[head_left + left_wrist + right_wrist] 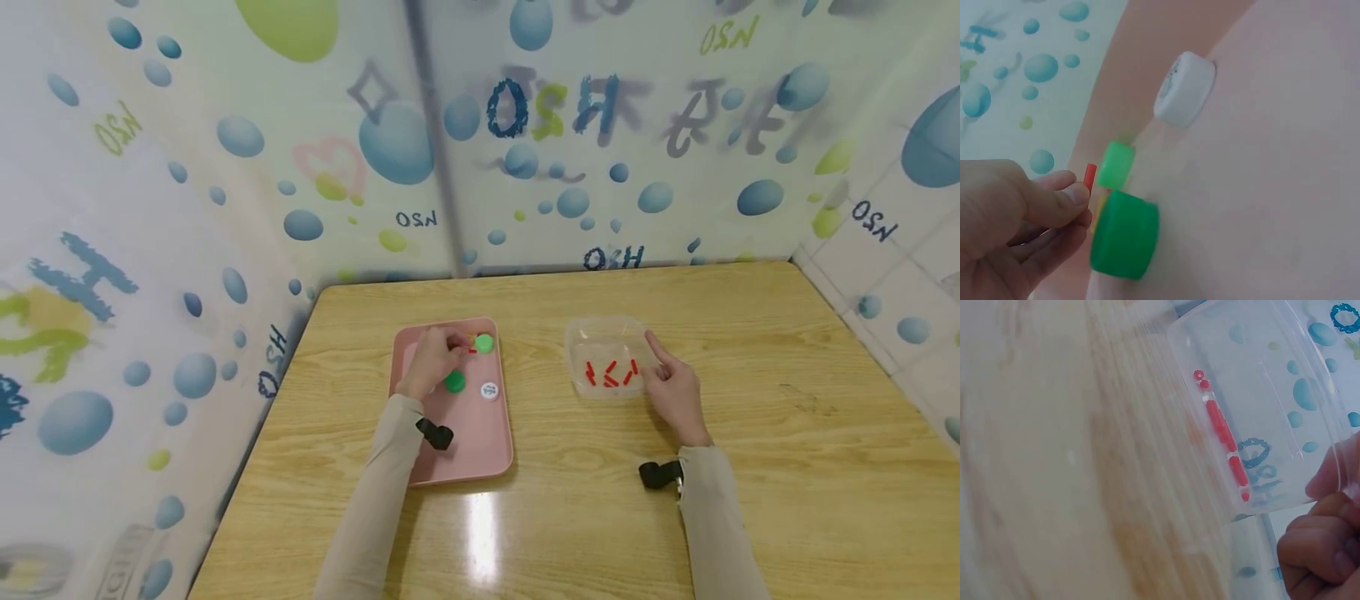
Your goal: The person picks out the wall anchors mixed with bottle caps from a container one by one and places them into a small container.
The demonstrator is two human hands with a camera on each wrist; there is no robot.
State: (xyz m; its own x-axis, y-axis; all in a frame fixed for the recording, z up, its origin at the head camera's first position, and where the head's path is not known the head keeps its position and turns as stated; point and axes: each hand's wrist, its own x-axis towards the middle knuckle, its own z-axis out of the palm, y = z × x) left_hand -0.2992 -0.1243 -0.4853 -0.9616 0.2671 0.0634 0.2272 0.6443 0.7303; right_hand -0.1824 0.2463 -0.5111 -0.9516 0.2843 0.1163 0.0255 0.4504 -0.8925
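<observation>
My left hand (433, 360) pinches a short red stick (1090, 176) between thumb and fingers, over the far part of a pink tray (480, 442). Beside those fingers are a dark green bottle cap (1125, 236) and a light green one (484, 343). A white cap (489, 391) with a printed top lies nearer the tray's right side. Something yellow shows partly behind the dark green cap in the left wrist view. My right hand (677, 396) holds the right rim of a clear plastic container (600, 327), several red sticks (1221, 427) lying on its bottom.
Both tray and container rest on a wooden table (570, 500), with a gap between them. A patterned curtain (480, 200) stands along the table's far edge, and more of it on the left. Each wrist carries a small black camera (660, 475).
</observation>
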